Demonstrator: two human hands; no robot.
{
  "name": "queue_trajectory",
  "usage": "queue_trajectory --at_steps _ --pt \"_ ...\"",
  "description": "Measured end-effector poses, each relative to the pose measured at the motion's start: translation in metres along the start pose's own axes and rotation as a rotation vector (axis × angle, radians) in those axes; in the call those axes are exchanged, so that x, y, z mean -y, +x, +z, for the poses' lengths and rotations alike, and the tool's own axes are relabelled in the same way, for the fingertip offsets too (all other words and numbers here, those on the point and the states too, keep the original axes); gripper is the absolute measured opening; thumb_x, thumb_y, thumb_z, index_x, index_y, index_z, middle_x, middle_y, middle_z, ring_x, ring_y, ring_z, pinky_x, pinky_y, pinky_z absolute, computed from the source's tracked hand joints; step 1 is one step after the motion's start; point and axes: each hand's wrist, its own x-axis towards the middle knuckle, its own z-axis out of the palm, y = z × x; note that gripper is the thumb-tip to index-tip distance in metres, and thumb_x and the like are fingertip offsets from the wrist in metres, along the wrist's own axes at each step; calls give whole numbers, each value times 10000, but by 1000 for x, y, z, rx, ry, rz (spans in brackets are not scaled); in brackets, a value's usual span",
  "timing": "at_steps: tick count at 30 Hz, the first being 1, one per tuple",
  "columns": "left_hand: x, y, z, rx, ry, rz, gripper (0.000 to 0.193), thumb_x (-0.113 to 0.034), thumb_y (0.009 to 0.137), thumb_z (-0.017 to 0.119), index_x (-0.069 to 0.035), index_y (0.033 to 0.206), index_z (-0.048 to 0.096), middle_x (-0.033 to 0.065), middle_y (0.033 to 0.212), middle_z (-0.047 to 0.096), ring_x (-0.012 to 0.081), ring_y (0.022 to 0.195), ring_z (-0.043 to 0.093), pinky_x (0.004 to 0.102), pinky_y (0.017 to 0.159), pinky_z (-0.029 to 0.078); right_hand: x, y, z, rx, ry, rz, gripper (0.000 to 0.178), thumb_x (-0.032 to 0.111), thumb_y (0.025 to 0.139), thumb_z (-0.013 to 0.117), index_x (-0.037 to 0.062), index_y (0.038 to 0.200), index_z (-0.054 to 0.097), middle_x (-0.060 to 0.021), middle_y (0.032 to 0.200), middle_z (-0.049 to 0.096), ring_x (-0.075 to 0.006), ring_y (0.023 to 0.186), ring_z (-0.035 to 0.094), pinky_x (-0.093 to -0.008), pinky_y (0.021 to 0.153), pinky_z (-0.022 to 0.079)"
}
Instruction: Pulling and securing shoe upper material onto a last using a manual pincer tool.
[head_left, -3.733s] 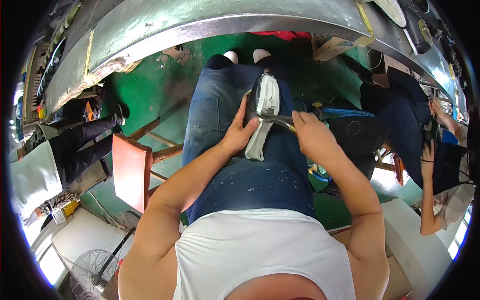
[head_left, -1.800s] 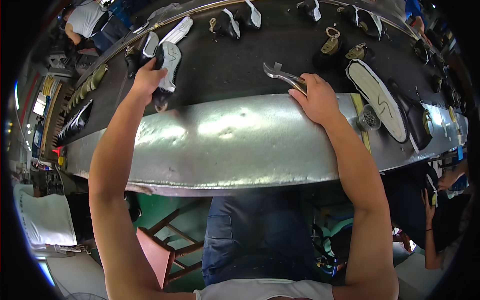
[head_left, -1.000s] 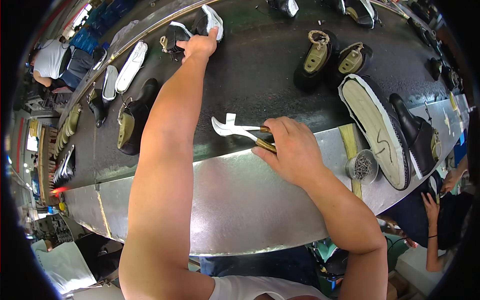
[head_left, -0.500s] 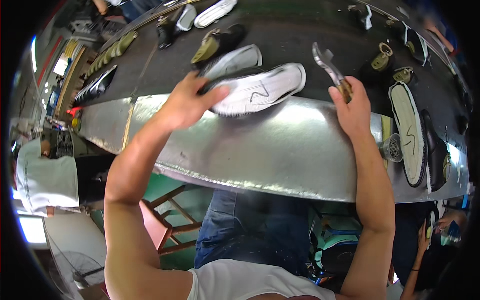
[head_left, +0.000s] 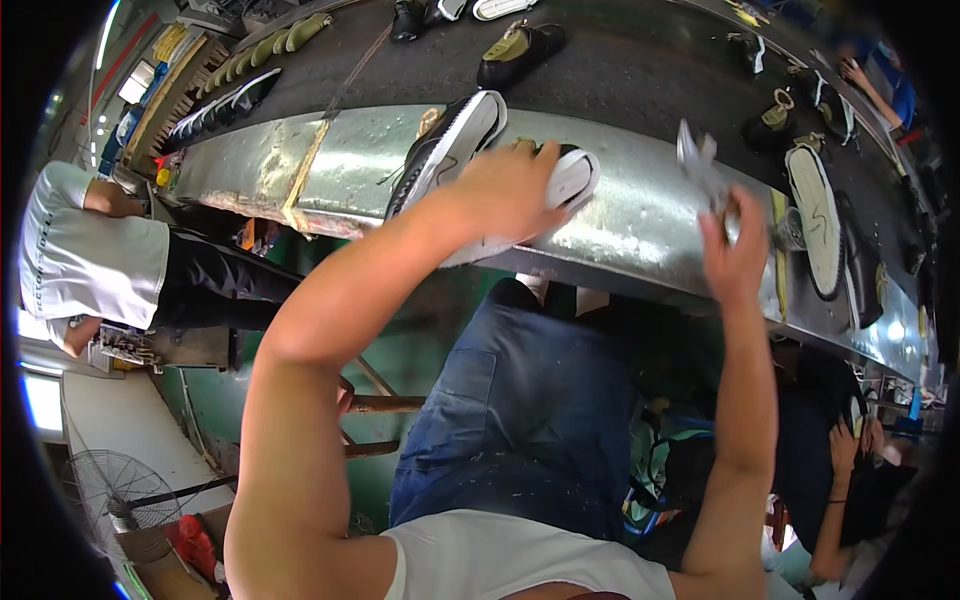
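Note:
Near the front edge of the metal-topped bench, my left hand (head_left: 512, 195) is closed over a shoe (head_left: 577, 180); its white underside shows beyond my fingers, and the rest is hidden under the hand. Just left of it a second black shoe (head_left: 450, 145) lies tilted on its side, its white underside with a dark pen mark turned toward my hand. My right hand (head_left: 737, 240), raised over the right part of the bench, grips lasting pliers (head_left: 703, 168). Their metal head points away from me and is smeared by motion.
To the right lie a white-soled shoe (head_left: 820, 225), a black shoe (head_left: 862, 270) and a clear cup (head_left: 790, 230). Another black shoe (head_left: 520, 50) stands on the dark belt. A person in a white shirt (head_left: 95, 245) is at the left; other people are at the right.
My left hand has brought the shoe closer to the bench's front edge and turned it. The second shoe now lies on the metal strip. The pliers remain in my right hand; the view has shifted.

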Motion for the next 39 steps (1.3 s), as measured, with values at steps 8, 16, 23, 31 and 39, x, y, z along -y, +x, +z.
queue_trajectory --at_steps 8,16,23,31,39 --pt "12 60 11 -39 -143 82 668 -501 932 606 -4 1375 547 248 1331 603 402 1234 577 423 1051 440 111 -242 -77 435 736 905 338 282 1018 564 -17 1175 538 -31 950 584 -62 783 520 -231 678 438" --pt "-31 -114 136 -294 -1308 234 577 -281 966 670 -34 1448 472 70 1206 639 134 1116 568 310 1015 434 139 -287 -113 460 952 1134 243 179 1009 562 2 1175 541 -28 959 583 -93 810 543 -248 729 462" --pt "-53 -159 254 -93 -1616 81 598 -212 1008 625 -113 1524 339 36 1179 589 110 1088 531 277 985 436 171 -265 -122 752 676 927 271 145 984 589 -18 1198 560 -56 925 644 -130 815 621 -278 763 502" --pt "-42 -161 247 69 -1569 157 541 -303 1071 498 -127 1531 275 43 1215 588 117 1141 521 303 1026 415 187 -229 -115 1075 685 910 310 186 995 585 -33 1214 580 -60 944 669 -139 821 639 -304 787 523" --pt "-42 -160 233 43 -1258 125 466 -261 1067 488 -107 1491 370 85 1239 589 170 1169 531 312 1042 412 167 -199 -101 1069 1109 1245 309 249 1012 581 -15 1171 595 -71 944 638 -153 803 622 -339 767 538"
